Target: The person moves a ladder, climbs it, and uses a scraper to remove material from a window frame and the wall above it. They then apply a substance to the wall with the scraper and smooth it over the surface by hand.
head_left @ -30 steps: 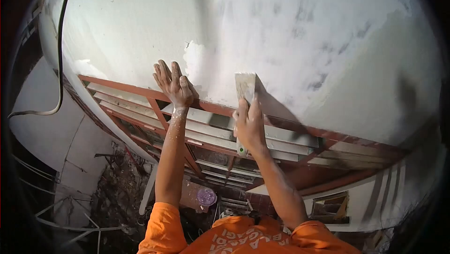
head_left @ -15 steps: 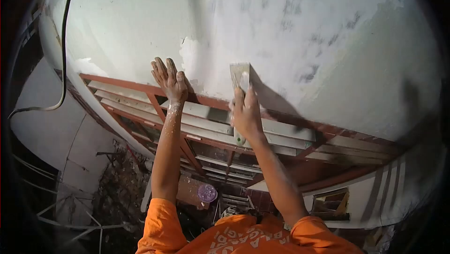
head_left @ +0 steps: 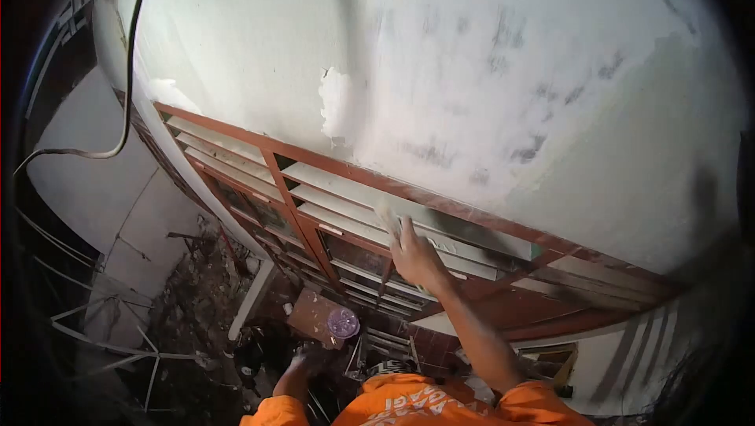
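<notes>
My right hand [head_left: 415, 257] is closed round a putty knife [head_left: 388, 217] whose pale blade sticks up in front of the louvred vent slats [head_left: 346, 198]. The blade sits below the white plastered wall [head_left: 440, 72], apart from it. My left hand [head_left: 303, 361] hangs low near my orange shirt, dim and partly hidden; whether it holds anything cannot be made out. A thicker white patch of plaster [head_left: 334, 103] shows just above the red-brown vent frame [head_left: 275, 160].
A black cable [head_left: 130, 72] runs down the wall's left edge. Far below lie rubble, a purple round lid [head_left: 343, 322] on a brown board, and white metal rods [head_left: 118, 339]. A small framed opening [head_left: 550, 363] sits at lower right.
Both hands have come off the wall. The left dropped from the vent frame down to my body; the right lowered the putty knife from the plaster to the vent slats.
</notes>
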The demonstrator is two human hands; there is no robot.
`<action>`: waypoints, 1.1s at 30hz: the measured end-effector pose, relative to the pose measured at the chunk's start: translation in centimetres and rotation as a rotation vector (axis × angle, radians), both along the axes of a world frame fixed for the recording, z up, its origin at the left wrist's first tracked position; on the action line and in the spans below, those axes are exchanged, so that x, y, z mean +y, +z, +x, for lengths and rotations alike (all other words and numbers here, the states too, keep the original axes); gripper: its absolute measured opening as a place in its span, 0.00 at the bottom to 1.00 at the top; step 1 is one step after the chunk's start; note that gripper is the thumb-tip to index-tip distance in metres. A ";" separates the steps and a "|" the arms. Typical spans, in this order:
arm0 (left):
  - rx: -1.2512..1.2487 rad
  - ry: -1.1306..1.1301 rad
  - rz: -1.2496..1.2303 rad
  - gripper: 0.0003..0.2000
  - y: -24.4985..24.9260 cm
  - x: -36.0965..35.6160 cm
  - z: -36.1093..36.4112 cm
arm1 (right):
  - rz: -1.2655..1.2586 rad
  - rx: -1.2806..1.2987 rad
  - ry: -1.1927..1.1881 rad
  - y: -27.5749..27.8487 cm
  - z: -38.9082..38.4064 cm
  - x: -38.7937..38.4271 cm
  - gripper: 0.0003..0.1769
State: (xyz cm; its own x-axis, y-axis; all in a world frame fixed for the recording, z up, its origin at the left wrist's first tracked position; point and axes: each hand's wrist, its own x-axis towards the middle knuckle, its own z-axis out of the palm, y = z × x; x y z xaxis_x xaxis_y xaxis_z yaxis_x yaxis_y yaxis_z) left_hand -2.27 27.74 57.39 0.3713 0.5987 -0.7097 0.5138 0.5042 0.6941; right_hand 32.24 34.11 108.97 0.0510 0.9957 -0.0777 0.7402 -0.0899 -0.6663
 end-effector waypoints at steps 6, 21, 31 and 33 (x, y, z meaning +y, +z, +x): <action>0.020 -0.067 0.136 0.23 -0.2 -19.8 -9.3 | -0.031 0.219 0.069 -12.0 6.1 -8.8 0.34; -0.449 0.040 0.616 0.29 39.0 -1.4 19.1 | 0.021 0.655 0.230 -12.0 0.5 -12.2 0.25; -1.356 0.750 -0.066 0.20 49.1 4.6 25.7 | 0.492 0.474 -0.021 -1.7 5.4 -14.8 0.25; -1.314 0.714 0.162 0.19 50.3 7.0 25.2 | 0.579 0.500 -0.180 0.1 7.2 -15.3 0.25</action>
State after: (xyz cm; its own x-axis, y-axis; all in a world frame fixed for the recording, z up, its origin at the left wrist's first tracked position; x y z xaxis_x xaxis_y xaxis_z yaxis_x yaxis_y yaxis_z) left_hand 22.90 34.72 107.73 0.2774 0.9605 -0.0226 -0.8151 0.2477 0.5238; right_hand 39.46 18.80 109.09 0.3108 0.8646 0.3948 0.3467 0.2836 -0.8941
